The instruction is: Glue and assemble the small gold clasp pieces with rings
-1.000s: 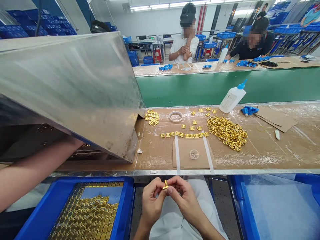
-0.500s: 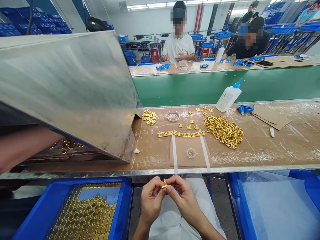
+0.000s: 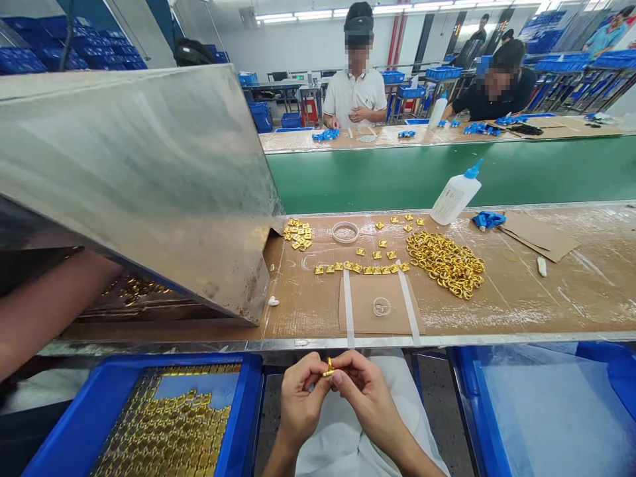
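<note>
Above my lap, just off the table's front edge, both hands pinch one small gold ring [image 3: 328, 368]. My left hand [image 3: 301, 392] grips its left side with closed thumb and fingertips. From the other side, my right hand [image 3: 366, 389] pinches it too, the thumb at its lower edge. Fingers cover part of the ring. Beyond my hands lies a cardboard pad [image 3: 362, 318] with white tape strips, bearing a small clear dish [image 3: 381, 306] with a thin pointed tool. A row of square gold pieces [image 3: 368, 269] lies behind it, beside a heap of gold rings [image 3: 447, 262].
A blue tray [image 3: 251, 404] of gold pieces stands at lower left; a blue bin [image 3: 489, 424] with clear sheeting is at right. A metal housing [image 3: 199, 199] blocks the left. A white bottle [image 3: 454, 199] leans near the green divider [image 3: 358, 175]. A neighbour's arm [image 3: 54, 311] shows left.
The view has shifted slightly. Both hands keep their pinch on the gold ring with hardly any movement. The neighbour's arm at left has moved a little.
</note>
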A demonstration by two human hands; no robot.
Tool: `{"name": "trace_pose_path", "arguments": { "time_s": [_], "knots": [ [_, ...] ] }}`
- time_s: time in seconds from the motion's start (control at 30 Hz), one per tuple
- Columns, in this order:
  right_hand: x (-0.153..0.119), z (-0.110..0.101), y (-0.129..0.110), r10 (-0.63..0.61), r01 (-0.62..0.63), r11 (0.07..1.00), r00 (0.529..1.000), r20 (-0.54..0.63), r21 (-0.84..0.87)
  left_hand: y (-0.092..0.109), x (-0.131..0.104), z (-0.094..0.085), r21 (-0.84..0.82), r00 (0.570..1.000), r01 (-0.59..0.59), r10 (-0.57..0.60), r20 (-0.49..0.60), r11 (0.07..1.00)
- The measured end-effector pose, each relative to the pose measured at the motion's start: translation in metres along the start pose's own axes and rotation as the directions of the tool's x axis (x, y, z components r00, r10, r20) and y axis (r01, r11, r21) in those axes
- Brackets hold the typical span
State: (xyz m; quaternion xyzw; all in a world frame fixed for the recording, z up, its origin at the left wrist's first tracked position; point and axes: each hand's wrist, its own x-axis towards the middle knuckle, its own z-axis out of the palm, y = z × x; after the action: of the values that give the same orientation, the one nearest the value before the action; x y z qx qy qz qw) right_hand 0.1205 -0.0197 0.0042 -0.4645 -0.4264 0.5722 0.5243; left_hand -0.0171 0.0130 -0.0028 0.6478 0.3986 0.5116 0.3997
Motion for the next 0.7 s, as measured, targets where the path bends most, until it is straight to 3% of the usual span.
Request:
{"name": "trace_pose_path", "arguments": {
  "time_s": [0.37,0.7],
  "knots": [
    [0.0016,0.0021,0.002,0.007,-0.009,0.998,0.999,0.032,0.062,-0.0004,0.0018,-0.004,-0.042,0.999,-0.031,0.032,0.017,0.999],
    [0.0041,0.0027,0.0041,0.019,-0.022,0.997,0.999,0.036,0.081,-0.0017,0.0001,-0.0041,-0.046,1.0,0.014,-0.014,0.003,0.999]
  ]
}}
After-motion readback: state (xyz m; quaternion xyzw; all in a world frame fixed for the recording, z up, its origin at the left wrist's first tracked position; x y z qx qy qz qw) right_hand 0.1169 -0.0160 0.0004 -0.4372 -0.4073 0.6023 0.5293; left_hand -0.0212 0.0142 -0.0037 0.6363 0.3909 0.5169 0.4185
